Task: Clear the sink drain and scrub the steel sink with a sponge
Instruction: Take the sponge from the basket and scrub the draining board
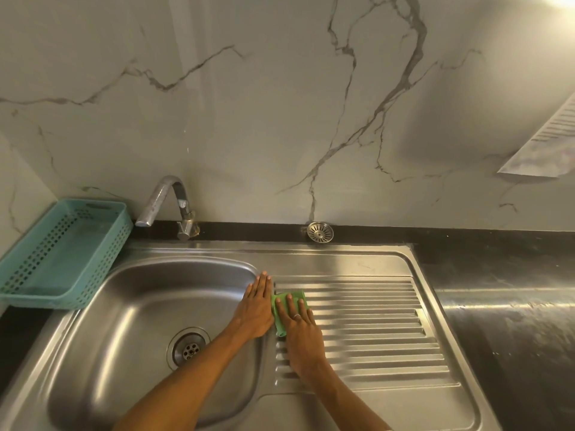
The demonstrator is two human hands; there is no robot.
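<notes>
The steel sink point(149, 306) has a round basin on the left and a ribbed drainboard point(373, 331) on the right. The open drain point(187, 346) lies at the basin's bottom. Its round steel strainer point(320, 232) rests on the black ledge behind the sink. A green sponge point(281, 309) lies flat on the left end of the drainboard. My right hand point(298, 325) presses on it with straight fingers. My left hand point(255, 309) lies flat on the rim between basin and drainboard, touching the sponge's left edge.
A teal perforated plastic basket point(62, 256) sits left of the sink against the wall. A steel tap point(169, 206) stands behind the basin. Dark countertop point(504, 306) stretches to the right. A marble wall rises behind.
</notes>
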